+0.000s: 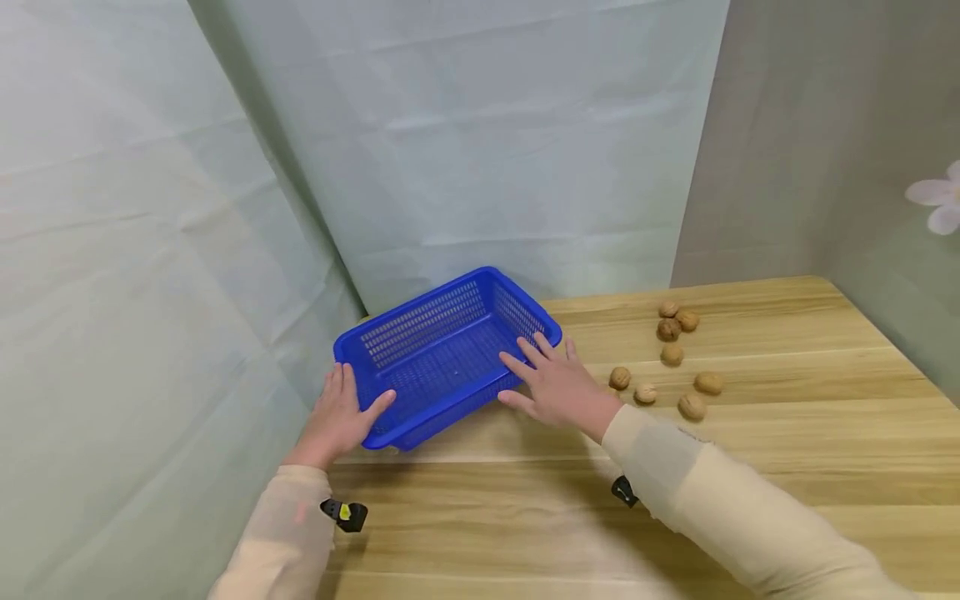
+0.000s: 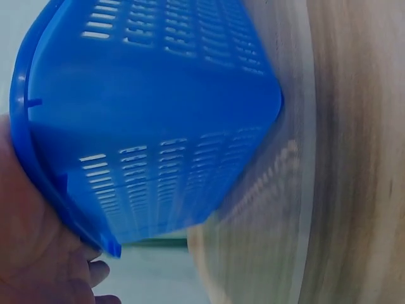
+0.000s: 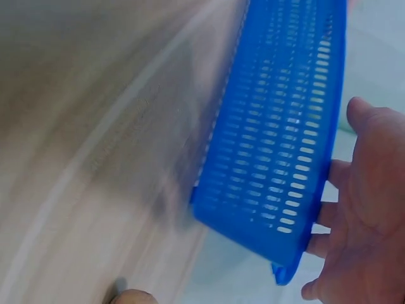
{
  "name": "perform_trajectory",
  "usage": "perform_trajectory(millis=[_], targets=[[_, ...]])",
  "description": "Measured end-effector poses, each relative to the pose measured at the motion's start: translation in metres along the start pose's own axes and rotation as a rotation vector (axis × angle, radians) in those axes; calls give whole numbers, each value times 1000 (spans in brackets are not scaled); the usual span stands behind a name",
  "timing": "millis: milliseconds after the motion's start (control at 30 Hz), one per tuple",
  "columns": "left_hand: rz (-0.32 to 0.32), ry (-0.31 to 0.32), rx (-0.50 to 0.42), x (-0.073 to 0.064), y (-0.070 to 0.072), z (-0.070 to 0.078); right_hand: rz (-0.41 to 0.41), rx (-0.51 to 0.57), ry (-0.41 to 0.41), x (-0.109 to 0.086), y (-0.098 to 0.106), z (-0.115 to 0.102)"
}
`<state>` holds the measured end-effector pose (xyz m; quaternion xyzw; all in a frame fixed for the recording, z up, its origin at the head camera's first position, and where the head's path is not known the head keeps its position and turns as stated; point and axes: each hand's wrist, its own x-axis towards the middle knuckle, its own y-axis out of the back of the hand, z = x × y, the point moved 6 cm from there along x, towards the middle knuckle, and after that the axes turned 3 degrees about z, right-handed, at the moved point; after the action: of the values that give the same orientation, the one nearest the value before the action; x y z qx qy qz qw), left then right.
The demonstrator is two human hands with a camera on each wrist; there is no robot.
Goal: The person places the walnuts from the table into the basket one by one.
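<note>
A blue plastic basket with slotted walls stands at the table's back left corner, turned at an angle; no contents show in it. At its left end, my left hand rests on the rim with straight fingers and thumb spread apart. The left wrist view shows that palm against the basket's rim. My right hand lies over the near right corner, fingers spread and nearly straight. In the right wrist view, its fingers reach behind the rim. Whether the basket's base fully touches the table is hard to tell.
Several walnuts lie scattered on the wooden table, right of the basket. One walnut is close to my right hand. Pale cloth hangs behind the table and along its left side.
</note>
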<state>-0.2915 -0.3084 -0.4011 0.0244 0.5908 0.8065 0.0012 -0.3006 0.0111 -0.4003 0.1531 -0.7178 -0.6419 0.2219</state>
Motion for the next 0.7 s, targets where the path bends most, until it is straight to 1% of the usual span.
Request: perform_trajectory(millis=[133,267,400,533,600,700], targets=[[-19,-19,-6,4,0,-1,-2,-21,16,-19,3,-4],[-24,-55,-18,9,1,-1,-6,-41,39,-38,6,-10],[-35,-86,-14,15,0,-3,-7,-38,61,-55,11,-19],[-58,-99,6,20,0,-8,-2,-36,110,-71,16,-30],[-45,-109,39,21,2,-9,-10,-12,146,-78,19,-36],[16,-134,107,18,7,-7,-27,30,202,-85,22,-41]])
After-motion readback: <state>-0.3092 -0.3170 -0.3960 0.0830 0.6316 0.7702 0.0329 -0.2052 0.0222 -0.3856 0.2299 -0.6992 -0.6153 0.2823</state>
